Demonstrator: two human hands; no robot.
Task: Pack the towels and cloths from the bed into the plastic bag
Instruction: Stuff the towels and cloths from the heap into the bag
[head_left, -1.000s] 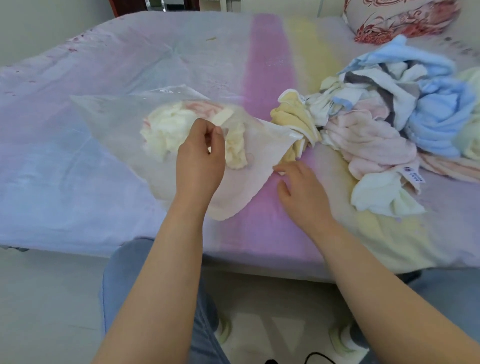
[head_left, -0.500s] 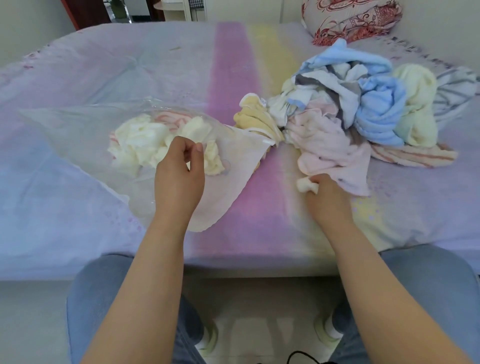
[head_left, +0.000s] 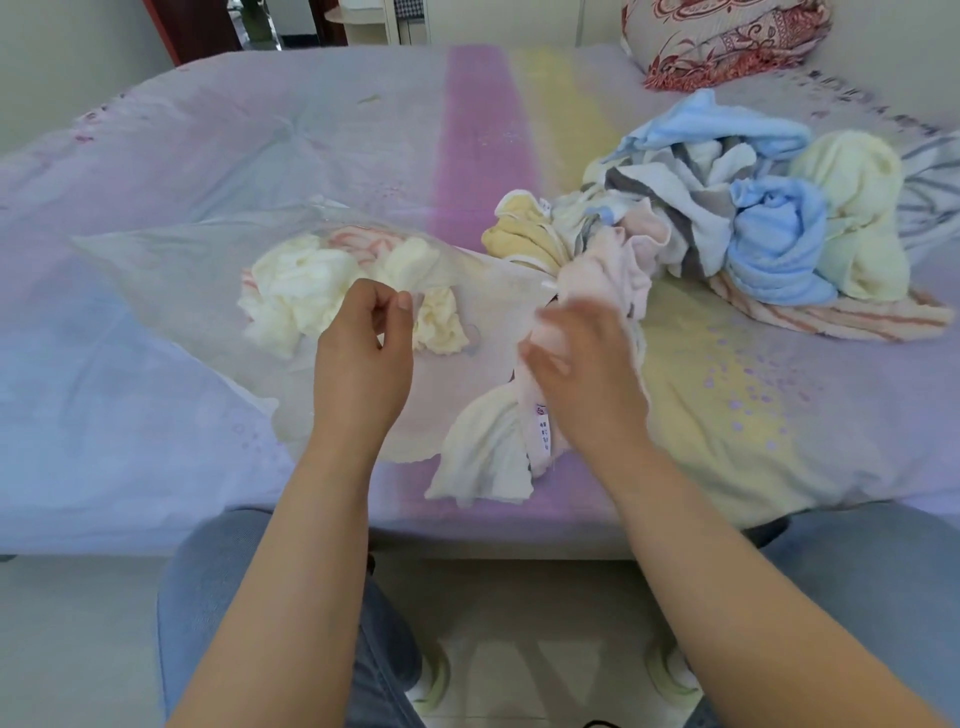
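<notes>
Here, the left hand (head_left: 363, 358) pinches the upper edge of the plastic bag (head_left: 171, 270), which lies flat on the bed (head_left: 208, 156) with cream cloths (head_left: 306, 286) inside. The right hand (head_left: 587, 379) grips a pale pink towel (head_left: 602, 275) at the bag's mouth. The remaining towel pile (head_left: 753, 223) lies just beyond, to the right.

Bed (head_left: 208, 156), pastel striped cover. On it: plastic bag (head_left: 171, 270) at left, towel pile (head_left: 753, 223) at right, patterned pillow (head_left: 727, 36) far right.
</notes>
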